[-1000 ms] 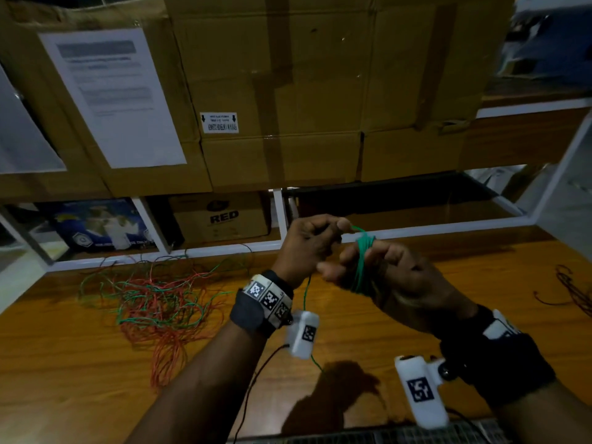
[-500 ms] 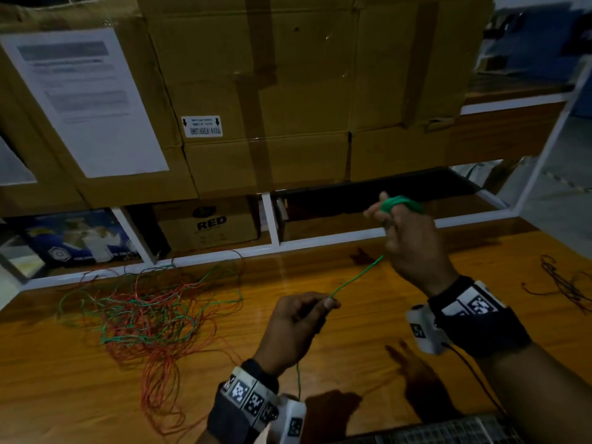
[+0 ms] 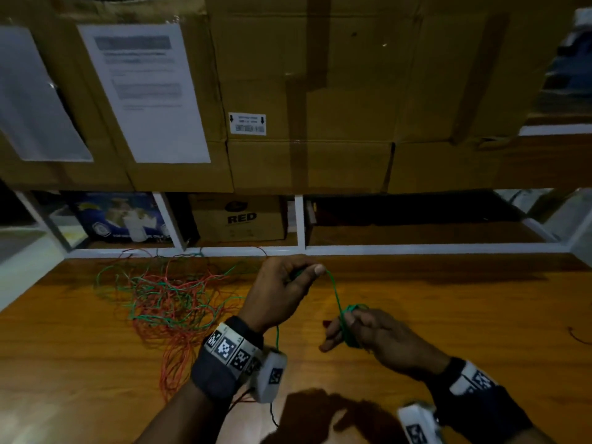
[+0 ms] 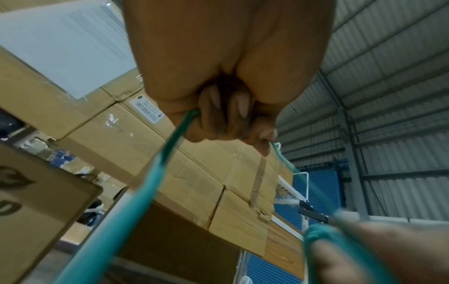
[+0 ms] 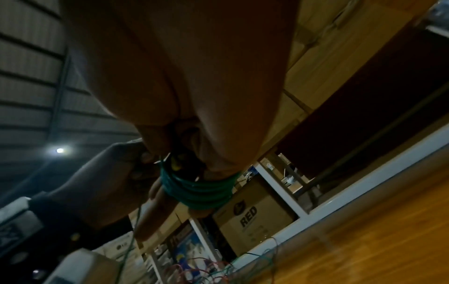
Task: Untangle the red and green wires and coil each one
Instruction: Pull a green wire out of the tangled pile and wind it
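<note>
Far left on table [image 3: 448,315]: red and green tangle [image 3: 166,302], light, springy, prone to snagging. Centre: left hand [image 3: 282,293] pinching green wire [image 3: 334,293]. Right: right hand [image 3: 368,331], fingers wrapped in green coil [image 5: 201,190]. Best grasped near coil, kept taut.

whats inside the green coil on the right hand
Fingers of the right hand pass through the green coil, which wraps them in several turns. How many fingers it circles is hidden by the hand itself.

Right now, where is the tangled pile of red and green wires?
In the head view, the tangled pile of red and green wires lies on the wooden table, left of the left hand and just before the white shelf frame.
</note>
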